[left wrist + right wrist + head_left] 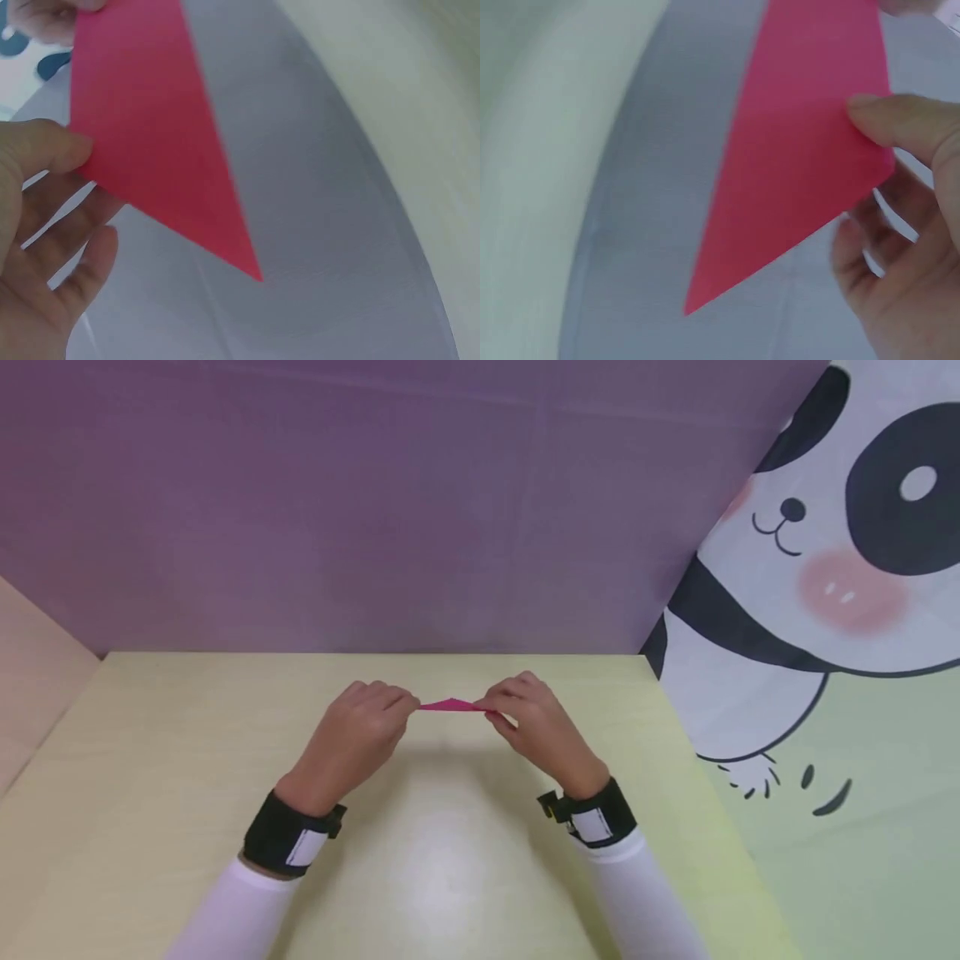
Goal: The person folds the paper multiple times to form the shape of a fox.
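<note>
A piece of pinkish-red paper (pixel 452 705) is held up between both hands above the table, seen nearly edge-on in the head view. My left hand (pixel 362 727) pinches its left end; in the left wrist view the thumb lies on the face of the paper (pixel 150 112), with the other fingers behind. At the right end, my right hand (pixel 536 727) pinches it between thumb and fingers. The right wrist view shows the paper (pixel 802 150) with a straight long edge running to a pointed corner. Whether it is folded I cannot tell.
The pale wooden table (pixel 187 777) lies beneath both hands. A purple-grey cloth backdrop (pixel 375 510) rises behind its far edge. On the right hangs a sheet printed with a panda (pixel 795 610). Black straps (pixel 281 835) are around both wrists.
</note>
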{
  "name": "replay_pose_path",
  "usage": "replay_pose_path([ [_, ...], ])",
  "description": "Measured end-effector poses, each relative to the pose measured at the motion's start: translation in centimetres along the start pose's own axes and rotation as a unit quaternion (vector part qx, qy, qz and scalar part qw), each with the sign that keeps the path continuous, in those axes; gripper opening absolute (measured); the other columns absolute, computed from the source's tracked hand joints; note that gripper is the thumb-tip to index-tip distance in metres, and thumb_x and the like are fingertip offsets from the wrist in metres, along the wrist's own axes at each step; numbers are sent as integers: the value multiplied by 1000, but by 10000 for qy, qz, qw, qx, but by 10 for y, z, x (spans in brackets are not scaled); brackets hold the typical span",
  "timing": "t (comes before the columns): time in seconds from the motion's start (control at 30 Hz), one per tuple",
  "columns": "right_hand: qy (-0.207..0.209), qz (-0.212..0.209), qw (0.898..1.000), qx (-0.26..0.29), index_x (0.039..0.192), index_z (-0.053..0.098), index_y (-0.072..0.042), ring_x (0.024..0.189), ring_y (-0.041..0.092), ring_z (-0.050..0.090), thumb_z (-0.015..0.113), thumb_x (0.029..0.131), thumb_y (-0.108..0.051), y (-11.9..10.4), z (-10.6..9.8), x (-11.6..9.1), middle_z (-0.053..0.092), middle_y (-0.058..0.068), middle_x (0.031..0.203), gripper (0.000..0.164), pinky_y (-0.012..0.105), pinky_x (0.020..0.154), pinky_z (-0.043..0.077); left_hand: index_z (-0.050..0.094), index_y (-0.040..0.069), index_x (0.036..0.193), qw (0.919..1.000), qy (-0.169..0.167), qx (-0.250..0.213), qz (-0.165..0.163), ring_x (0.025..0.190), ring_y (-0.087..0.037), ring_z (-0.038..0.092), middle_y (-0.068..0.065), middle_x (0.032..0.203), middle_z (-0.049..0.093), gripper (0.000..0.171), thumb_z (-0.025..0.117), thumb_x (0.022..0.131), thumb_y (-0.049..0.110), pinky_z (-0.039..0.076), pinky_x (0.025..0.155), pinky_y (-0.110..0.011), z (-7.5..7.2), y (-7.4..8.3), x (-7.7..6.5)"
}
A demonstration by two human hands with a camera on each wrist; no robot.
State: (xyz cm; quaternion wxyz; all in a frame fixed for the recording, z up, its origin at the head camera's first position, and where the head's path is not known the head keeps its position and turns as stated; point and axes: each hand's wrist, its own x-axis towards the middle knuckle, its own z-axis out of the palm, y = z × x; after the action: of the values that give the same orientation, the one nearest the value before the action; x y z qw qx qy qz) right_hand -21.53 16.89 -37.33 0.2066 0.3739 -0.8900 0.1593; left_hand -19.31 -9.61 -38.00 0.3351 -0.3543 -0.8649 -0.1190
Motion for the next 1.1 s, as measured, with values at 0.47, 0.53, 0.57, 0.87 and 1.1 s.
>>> replay_pose_path([
  [0.47,-385,-767,9934,-765,99,78,-18,87,16,59,78,81,-16,27,43,-9,72,-2,95,18,24,75,52,69,5,99,9956,-687,505,386,79,-22,67,-8,91,71,21,77,79,6,52,66,-32,41,-8,-21],
  [0.53,-365,-857,9918,-879,99,78,-18,86,15,58,78,81,-15,28,48,-9,71,-3,95,18,24,74,51,69,4,99,9952,-643,593,434,78,-22,67,-9,91,71,23,78,79,7,52,67,-32,45,-9,-23],
  [0.57,-373,-912,9907,-936,100,78,-19,85,15,58,78,81,-16,28,51,-10,70,-3,95,19,24,74,51,68,4,99,9947,-652,644,457,78,-23,67,-9,91,70,23,78,79,7,52,67,-32,47,-10,-24],
  [0.87,-1033,-1412,9776,-1170,106,75,-21,88,13,63,72,86,-15,35,72,-15,72,-3,99,21,22,80,53,71,5,93,9868,-1563,168,382,76,-19,66,-7,86,70,17,74,78,-3,55,64,-31,64,-11,-32],
  [1.1,-1386,-1165,9814,-631,110,74,-19,93,11,66,70,88,-15,40,82,-22,73,-4,102,22,22,83,54,68,6,89,9773,-2091,-314,-151,74,-19,67,-6,80,68,14,64,84,-6,56,62,-31,72,-11,-37],
])
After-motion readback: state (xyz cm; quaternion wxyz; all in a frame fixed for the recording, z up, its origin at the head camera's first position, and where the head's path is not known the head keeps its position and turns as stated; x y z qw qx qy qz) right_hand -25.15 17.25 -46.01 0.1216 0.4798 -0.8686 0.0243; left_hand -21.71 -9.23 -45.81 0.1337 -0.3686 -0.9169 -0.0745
